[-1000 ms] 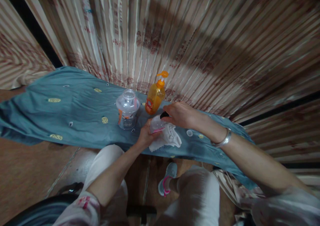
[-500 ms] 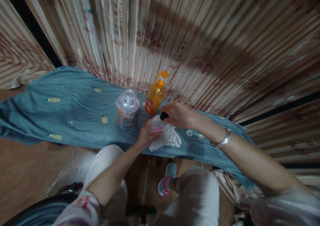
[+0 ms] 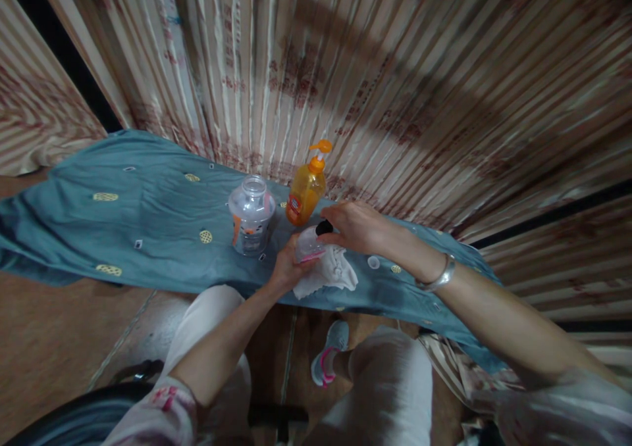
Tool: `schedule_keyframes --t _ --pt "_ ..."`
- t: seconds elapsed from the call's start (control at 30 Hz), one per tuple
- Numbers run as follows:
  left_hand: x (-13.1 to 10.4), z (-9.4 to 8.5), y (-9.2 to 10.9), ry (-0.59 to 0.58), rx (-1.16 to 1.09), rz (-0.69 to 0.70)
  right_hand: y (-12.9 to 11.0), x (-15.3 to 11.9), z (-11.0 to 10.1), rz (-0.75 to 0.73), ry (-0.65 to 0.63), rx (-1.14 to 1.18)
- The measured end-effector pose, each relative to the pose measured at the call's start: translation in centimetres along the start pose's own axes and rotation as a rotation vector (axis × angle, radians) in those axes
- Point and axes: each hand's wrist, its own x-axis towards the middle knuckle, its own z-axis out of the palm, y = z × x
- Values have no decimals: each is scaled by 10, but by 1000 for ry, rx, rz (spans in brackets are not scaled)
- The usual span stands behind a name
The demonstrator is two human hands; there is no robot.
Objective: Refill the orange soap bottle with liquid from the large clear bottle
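My left hand [image 3: 288, 266] is closed around a small clear container [image 3: 308, 243] with pink at its lower side, which leans toward the right. At the container's upper end, the fingers of my right hand [image 3: 353, 225] pinch a black cap [image 3: 324, 227]. Whether the cap is attached or loose I cannot tell. Beneath the container lies a crumpled white cloth [image 3: 333, 272]. Just behind my hands stands an orange pump bottle [image 3: 306, 193]. To the left is a larger clear bottle [image 3: 251, 219] with an open neck and an orange-and-white printed label.
A blue-green cloth with yellow prints covers the narrow table [image 3: 158, 235]. A small round translucent disc [image 3: 374, 262] lies right of the white cloth. Behind the table hangs a striped curtain [image 3: 296, 71]. My knees are at the front edge.
My right fingers have shifted very slightly at the black cap. My left hand and the bottles stay in place.
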Motion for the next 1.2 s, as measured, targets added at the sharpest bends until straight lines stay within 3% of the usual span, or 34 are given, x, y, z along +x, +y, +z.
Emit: schedule_keyframes --t 0.23,0.6,0.83,1.2 --pt "1 -1 6 4 8 1 5 1 5 -62 16 59" --pt "0 1 -4 -5 -16 -27 2 0 3 -4 8 27" --pt "1 -1 1 7 5 -8 4 -1 2 -47 21 64" --pt "0 0 1 -4 -7 9 4 -1 3 0 26 38"
